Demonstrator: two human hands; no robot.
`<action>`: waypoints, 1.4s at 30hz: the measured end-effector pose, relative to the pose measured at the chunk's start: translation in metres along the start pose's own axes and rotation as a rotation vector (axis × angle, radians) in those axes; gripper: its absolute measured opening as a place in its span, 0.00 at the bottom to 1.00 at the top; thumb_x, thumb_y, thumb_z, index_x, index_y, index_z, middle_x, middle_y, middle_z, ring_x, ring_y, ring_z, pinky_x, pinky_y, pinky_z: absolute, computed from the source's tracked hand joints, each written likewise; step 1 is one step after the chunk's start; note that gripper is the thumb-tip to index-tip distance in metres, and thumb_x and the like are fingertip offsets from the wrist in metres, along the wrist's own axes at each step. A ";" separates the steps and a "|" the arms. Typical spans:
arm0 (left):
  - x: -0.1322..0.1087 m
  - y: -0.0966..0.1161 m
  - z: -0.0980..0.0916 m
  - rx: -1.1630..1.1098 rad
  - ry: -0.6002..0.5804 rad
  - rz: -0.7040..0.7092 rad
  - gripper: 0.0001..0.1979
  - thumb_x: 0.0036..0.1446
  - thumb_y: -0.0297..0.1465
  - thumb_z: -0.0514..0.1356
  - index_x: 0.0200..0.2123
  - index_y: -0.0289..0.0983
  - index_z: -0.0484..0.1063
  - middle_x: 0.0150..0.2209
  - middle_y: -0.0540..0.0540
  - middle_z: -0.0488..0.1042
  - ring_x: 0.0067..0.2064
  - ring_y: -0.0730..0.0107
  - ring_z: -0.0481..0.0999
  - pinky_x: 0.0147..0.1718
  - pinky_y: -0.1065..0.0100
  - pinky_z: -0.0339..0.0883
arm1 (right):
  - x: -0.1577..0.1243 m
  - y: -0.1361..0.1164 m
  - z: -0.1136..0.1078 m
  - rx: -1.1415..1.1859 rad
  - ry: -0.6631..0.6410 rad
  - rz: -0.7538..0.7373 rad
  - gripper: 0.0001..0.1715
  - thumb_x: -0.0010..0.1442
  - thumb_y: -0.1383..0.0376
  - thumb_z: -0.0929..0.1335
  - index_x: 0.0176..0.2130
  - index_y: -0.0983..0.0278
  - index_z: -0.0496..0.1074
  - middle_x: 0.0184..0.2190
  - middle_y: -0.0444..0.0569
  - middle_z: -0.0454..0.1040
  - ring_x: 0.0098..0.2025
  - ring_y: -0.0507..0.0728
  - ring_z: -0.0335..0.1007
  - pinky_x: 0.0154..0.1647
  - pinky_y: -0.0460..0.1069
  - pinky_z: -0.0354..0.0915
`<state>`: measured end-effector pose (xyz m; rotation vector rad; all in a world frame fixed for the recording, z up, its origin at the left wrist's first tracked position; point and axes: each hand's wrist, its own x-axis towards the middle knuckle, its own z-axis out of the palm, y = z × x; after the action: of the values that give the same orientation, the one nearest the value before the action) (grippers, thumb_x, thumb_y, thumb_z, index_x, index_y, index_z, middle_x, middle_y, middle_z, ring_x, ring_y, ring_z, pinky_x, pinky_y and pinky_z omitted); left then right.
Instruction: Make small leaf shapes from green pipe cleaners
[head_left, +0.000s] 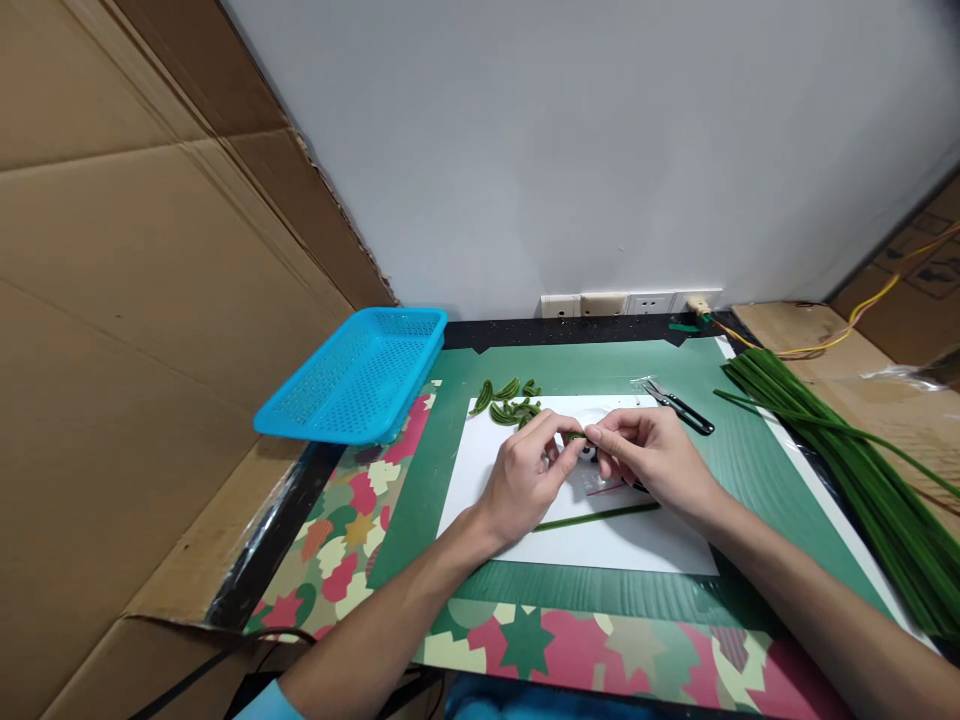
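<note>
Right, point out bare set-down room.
Free: the green mat between the snips and the green stem bundle; inside the blue basket.
Crowded: the white paper, with left hand, right hand, loose stem, and curled pieces at its edge.

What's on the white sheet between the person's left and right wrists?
In the head view, a green fuzzy stem lies between them on the white sheet, with some clear plastic just beyond it.

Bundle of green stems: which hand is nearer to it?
Right. The right hand is left of the bundle, with a gap between; the left hand is farther left, beyond the right.
</note>
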<state>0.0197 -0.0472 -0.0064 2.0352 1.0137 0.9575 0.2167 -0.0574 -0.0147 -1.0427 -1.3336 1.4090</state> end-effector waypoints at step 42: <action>0.006 -0.002 0.002 -0.409 0.085 -0.323 0.13 0.65 0.41 0.64 0.40 0.37 0.72 0.21 0.56 0.67 0.17 0.79 0.63 0.16 0.75 0.55 | -0.011 0.016 0.010 -1.204 0.341 -0.915 0.12 0.73 0.68 0.66 0.49 0.70 0.79 0.20 0.42 0.77 0.18 0.50 0.69 0.25 0.49 0.55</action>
<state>0.0233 -0.0419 -0.0077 1.4566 1.0514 0.9877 0.2088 -0.0703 -0.0304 -1.0367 -2.0137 -0.3464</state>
